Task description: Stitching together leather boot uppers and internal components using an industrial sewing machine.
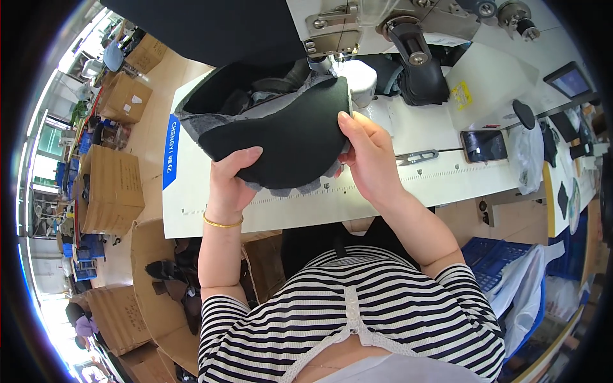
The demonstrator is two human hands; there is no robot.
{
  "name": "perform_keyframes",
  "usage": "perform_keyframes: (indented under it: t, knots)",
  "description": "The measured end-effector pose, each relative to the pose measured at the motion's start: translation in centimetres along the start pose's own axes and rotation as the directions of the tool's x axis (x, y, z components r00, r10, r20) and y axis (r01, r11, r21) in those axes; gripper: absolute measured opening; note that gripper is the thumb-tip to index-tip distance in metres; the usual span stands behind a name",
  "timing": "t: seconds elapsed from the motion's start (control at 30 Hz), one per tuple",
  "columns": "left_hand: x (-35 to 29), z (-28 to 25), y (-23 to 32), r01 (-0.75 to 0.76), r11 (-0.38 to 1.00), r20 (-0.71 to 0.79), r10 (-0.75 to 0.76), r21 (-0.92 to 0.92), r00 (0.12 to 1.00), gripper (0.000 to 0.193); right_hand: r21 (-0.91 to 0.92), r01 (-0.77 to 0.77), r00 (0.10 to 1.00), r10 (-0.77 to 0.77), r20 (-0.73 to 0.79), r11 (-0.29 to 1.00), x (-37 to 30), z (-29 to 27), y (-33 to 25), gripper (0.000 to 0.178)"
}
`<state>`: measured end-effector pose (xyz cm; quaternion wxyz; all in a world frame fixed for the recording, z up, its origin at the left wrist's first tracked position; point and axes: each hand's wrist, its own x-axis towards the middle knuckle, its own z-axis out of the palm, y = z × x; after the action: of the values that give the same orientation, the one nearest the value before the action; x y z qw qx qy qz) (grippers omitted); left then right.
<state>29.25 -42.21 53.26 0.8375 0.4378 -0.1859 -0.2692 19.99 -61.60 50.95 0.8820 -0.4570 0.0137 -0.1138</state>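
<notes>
Both my hands hold a black shoe upper (281, 137) with a grey lining and a notched grey lower edge. My left hand (231, 175) grips its lower left side, thumb lying on the black face. At the right edge my right hand (367, 150) pinches it, with the thumb on top near the corner; the fingers behind are partly hidden. The upper's far edge lies close to the needle area of the sewing machine (335, 38), where a light shines. Whether the needle touches it I cannot tell. Behind the machine's post (362, 83) sit stacked black pieces (423, 80).
On the white table (255, 220) with a ruler edge lie thread snips (418, 156) and a phone (483, 147). A plastic bag (529, 159) hangs at the right. Cardboard boxes (115, 188) stand left; an open one (150, 268) holds dark pieces. A blue crate (491, 258) is lower right.
</notes>
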Motion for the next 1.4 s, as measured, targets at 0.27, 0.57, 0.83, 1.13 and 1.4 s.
perform_keyframes:
  t: [0.27,0.57,0.83,1.13,1.4]
  knots:
    - [0.5,0.5,-0.1,-0.015,1.000,-0.024,0.015,-0.004,1.000,0.028,-0.043,0.014,1.000,-0.015,-0.027,0.999,0.5,-0.1,-0.1,0.030]
    - [1.1,-0.3,0.3,-0.024,0.999,0.019,0.023,0.044,1.000,0.027,-0.039,0.011,1.000,-0.013,-0.027,0.999,0.8,0.3,-0.3,0.028]
    - [1.2,-0.7,0.3,-0.037,0.995,0.066,0.030,0.097,0.997,0.037,-0.124,-0.043,0.999,0.043,0.005,0.991,-1.1,0.2,-0.2,0.027]
    - [2.3,0.2,0.3,-0.067,0.989,0.012,0.065,0.129,0.998,0.036,-0.057,-0.025,0.999,0.027,0.023,0.998,-0.3,0.5,-0.2,0.026]
    - [2.8,-0.3,-0.6,-0.083,0.981,-0.018,0.087,0.178,0.996,0.028,-0.081,0.026,1.000,-0.026,-0.001,0.996,1.0,-0.2,-0.6,0.027]
